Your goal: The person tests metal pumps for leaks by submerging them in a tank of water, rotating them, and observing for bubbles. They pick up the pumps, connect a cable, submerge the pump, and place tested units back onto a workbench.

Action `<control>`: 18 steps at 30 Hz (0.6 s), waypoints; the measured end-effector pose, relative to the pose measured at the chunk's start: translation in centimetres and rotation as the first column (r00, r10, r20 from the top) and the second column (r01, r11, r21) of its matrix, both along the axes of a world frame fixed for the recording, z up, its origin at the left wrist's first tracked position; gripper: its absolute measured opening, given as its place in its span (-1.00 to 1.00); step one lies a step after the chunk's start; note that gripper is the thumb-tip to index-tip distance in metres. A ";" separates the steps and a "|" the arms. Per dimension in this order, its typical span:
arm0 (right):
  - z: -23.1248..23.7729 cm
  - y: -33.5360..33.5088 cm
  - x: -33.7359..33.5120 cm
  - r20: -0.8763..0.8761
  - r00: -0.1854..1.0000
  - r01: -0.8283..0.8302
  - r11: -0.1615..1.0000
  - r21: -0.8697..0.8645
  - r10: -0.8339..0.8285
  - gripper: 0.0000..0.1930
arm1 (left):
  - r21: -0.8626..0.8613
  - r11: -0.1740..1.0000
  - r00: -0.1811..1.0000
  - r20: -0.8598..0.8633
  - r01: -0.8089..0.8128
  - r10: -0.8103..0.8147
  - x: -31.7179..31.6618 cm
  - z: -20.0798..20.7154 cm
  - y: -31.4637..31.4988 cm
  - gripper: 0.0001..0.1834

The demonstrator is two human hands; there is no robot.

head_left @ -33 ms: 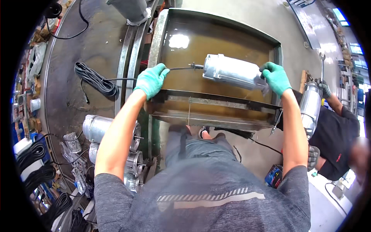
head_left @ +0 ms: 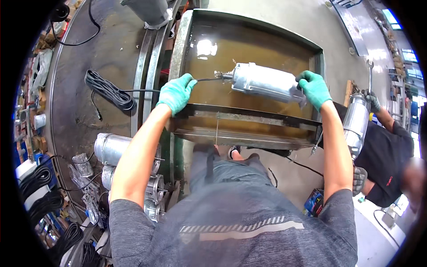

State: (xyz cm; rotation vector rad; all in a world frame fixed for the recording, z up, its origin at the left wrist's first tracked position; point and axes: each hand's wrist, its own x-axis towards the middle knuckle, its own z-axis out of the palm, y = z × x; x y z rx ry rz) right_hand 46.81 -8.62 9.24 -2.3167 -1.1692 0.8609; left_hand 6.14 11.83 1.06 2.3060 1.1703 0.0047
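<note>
A silver cylindrical motor (head_left: 266,81) lies sideways at the surface of murky water in a metal tank (head_left: 187,49). Its right end is gripped by my right hand (head_left: 314,90), in a green glove, with the fingers curled over it. My left hand (head_left: 176,92), gloved alike, pinches the black cable (head_left: 207,79) that runs into the motor's left end. Small splashes show around that cable end. Past my left hand the cable continues to a coiled bundle (head_left: 110,91) on the dark bench.
Several silver motors (head_left: 113,149) lie at left below the bench (head_left: 71,89). A grey housing (head_left: 151,11) stands at the tank's far left. On the right, a co-worker's gloved hand (head_left: 372,101) is at a wrench (head_left: 370,75) beside another silver motor (head_left: 357,118). Black cable coils (head_left: 42,178) hang far left.
The motor and my right hand have shifted slightly left. Splashes now show at the motor's cable end. My left hand still pinches the cable.
</note>
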 end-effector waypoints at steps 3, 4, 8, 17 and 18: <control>-4.1 0.6 0.2 -0.010 0.999 0.030 1.000 -0.002 -0.030 -0.77 | 0.017 0.999 0.997 0.065 -0.042 0.041 1.9 -2.8 -1.4 -0.67; -4.9 0.7 -0.1 -0.021 0.999 0.032 0.999 -0.003 -0.032 -0.77 | 0.023 0.998 0.995 0.077 -0.066 0.064 2.1 -3.6 -2.0 -0.65; -8.8 0.9 -1.0 -0.058 0.993 0.099 0.995 -0.002 -0.099 -0.77 | 0.114 0.985 0.987 0.107 -0.130 0.118 1.9 -5.8 -3.1 -0.70; -13.9 0.5 -1.5 0.244 0.962 0.126 0.992 0.008 -0.124 -0.72 | 0.160 0.955 0.953 -0.134 -0.250 0.272 5.0 -3.1 -4.0 -0.57; -13.8 1.2 -1.5 0.328 0.937 0.141 0.990 -0.029 -0.124 -0.70 | 0.129 0.963 0.956 -0.149 -0.236 0.254 4.9 -3.2 -3.8 -0.57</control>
